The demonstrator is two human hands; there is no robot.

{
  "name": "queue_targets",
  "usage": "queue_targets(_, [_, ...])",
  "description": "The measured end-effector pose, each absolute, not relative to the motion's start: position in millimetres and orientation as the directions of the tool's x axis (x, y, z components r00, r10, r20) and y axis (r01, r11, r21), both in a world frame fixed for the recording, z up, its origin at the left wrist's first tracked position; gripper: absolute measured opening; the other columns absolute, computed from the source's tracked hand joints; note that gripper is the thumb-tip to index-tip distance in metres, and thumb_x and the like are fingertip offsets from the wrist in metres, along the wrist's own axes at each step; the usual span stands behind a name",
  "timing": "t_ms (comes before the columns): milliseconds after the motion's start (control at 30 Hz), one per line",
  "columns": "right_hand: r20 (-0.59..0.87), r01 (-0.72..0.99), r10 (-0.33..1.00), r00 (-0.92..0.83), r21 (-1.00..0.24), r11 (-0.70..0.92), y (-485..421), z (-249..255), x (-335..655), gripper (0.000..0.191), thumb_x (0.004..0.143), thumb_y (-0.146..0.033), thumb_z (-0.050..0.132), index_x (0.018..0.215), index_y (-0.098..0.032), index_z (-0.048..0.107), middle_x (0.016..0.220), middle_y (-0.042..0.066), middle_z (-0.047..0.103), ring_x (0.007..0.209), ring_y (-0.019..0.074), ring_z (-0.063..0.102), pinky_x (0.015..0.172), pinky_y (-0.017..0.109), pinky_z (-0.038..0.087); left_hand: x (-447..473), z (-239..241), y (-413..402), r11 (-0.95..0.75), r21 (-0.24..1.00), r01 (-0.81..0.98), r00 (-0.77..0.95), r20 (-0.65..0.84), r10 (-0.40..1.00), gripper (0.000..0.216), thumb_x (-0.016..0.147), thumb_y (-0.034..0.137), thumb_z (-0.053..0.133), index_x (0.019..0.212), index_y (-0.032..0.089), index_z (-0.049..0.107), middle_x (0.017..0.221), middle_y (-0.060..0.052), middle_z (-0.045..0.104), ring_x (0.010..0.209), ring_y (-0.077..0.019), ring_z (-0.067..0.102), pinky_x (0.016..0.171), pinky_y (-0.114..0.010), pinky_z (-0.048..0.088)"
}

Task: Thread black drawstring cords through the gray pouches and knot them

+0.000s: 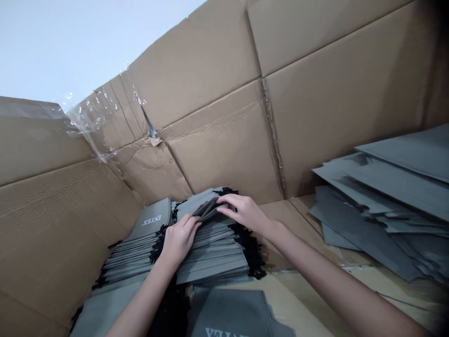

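Two hands meet over a stack of flat grey drawstring bags (213, 257) with black cords bunched along the right side. My left hand (178, 236) is closed, its fingers pinching the near left edge of a folded grey bag (207, 208) at the top. On the other side, my right hand (245, 213) pinches the same bag's upper right edge between thumb and fingers. A second stack of grey bags (131, 257) lies to the left, its top bag (150, 219) printed INTEX. Closer to me lies another INTEX bag (228, 306), partly cut off by the frame.
Tall cardboard walls (217, 140) of a large box rise behind and to the left, with torn clear tape (93, 114) at the corner. On the right, a loose pile of grey flat pieces (382, 196) leans unevenly against the wall. The cardboard floor (298, 290) shows between.
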State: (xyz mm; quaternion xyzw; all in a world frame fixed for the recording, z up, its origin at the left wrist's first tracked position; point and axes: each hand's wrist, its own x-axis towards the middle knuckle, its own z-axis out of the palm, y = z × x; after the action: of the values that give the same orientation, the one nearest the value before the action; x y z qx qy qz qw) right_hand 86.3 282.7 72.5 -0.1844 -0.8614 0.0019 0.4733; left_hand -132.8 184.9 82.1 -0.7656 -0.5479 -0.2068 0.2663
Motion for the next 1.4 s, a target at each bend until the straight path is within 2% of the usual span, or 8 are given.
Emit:
queue_targets(200, [0.729,0.191,0.180,-0.660,-0.069,0.979,285,85,108,0.021,0.080,-0.042,0.061,0.084,-0.023,0.070,0.079,0.002,0.068,0.080,0.0174,0.059,0.070,0.026,0.045,-143,75,190,-0.218,-0.222,0.950,0.311,0.645,0.698,0.037,0.090,0.013,0.035,0.124,0.023,0.046,0.115,-0.008,0.058,0.089,-0.0157,0.063,0.068,-0.022,0.051])
queue_targets(433, [0.559,0.277,0.359,-0.747,-0.229,0.933,291,85,116,0.019,0.078,-0.030,0.063,0.096,-0.027,0.066,0.086,0.002,0.069,0.075,0.0187,0.063,0.063,0.026,0.044,-137,74,186,-0.244,-0.442,0.863,0.450,0.454,0.769,0.052,0.078,0.001,0.038,0.119,0.030,0.052,0.134,-0.009,0.043,0.088,-0.0188,0.064,0.061,-0.026,0.053])
queue_targets(600, [0.661,0.238,0.397,-0.636,-0.321,0.917,287,82,105,0.025,0.086,-0.018,0.047,0.108,-0.025,0.059,0.098,0.003,0.068,0.086,0.0196,0.063,0.075,0.029,0.043,-132,73,187,-0.235,-0.343,0.909,0.387,0.488,0.782,0.032,0.086,0.013,0.041,0.115,0.023,0.047,0.136,-0.011,0.041,0.080,-0.0166,0.065,0.055,-0.025,0.052])
queue_targets(733, [0.707,0.162,0.449,-0.546,-0.438,0.885,285,80,95,0.022,0.089,-0.023,0.044,0.109,-0.023,0.052,0.098,0.003,0.067,0.091,0.0165,0.063,0.080,0.028,0.045,-134,68,193,-0.255,-0.193,0.947,0.320,0.575,0.753,0.033,0.090,0.025,0.043,0.121,0.020,0.035,0.127,-0.012,0.052,0.098,-0.0205,0.063,0.065,-0.027,0.053])
queue_targets(900, [0.650,0.115,0.495,-0.576,-0.536,0.837,297,76,102,0.040,0.081,-0.030,0.058,0.115,-0.022,0.040,0.107,0.006,0.063,0.098,0.0176,0.060,0.080,0.030,0.047,-142,65,198,-0.195,-0.131,0.972,0.234,0.604,0.762,0.037,0.091,0.019,0.039,0.127,0.020,0.029,0.099,-0.008,0.067,0.082,-0.0201,0.068,0.068,-0.029,0.052])
queue_targets(1033, [0.559,0.172,0.496,-0.665,-0.532,0.829,313,68,113,0.033,0.071,-0.029,0.068,0.098,-0.020,0.052,0.100,0.006,0.061,0.095,0.0212,0.057,0.079,0.034,0.046,-145,63,200,-0.164,-0.116,0.980,0.200,0.609,0.767,0.042,0.091,0.018,0.038,0.130,0.015,0.024,0.102,-0.012,0.065,0.084,-0.0219,0.067,0.069,-0.031,0.052])
queue_targets(1233, [0.544,0.172,0.435,-0.718,-0.467,0.867,322,60,114,0.016,0.078,-0.026,0.062,0.092,-0.021,0.062,0.105,0.004,0.057,0.098,0.0189,0.054,0.087,0.033,0.042,-143,70,194,-0.193,-0.263,0.945,0.303,0.487,0.819,0.044,0.082,0.004,0.040,0.119,0.027,0.047,0.134,-0.010,0.043,0.085,-0.0184,0.066,0.067,-0.028,0.052])
queue_targets(1400, [0.575,0.184,0.414,-0.705,-0.416,0.891,319,61,111,0.017,0.086,-0.030,0.052,0.084,-0.021,0.066,0.108,0.004,0.057,0.097,0.0184,0.056,0.088,0.033,0.041,-136,79,187,-0.210,-0.408,0.888,0.364,0.347,0.864,0.053,0.077,0.001,0.037,0.121,0.028,0.049,0.136,-0.011,0.038,0.092,-0.0219,0.063,0.065,-0.029,0.053])
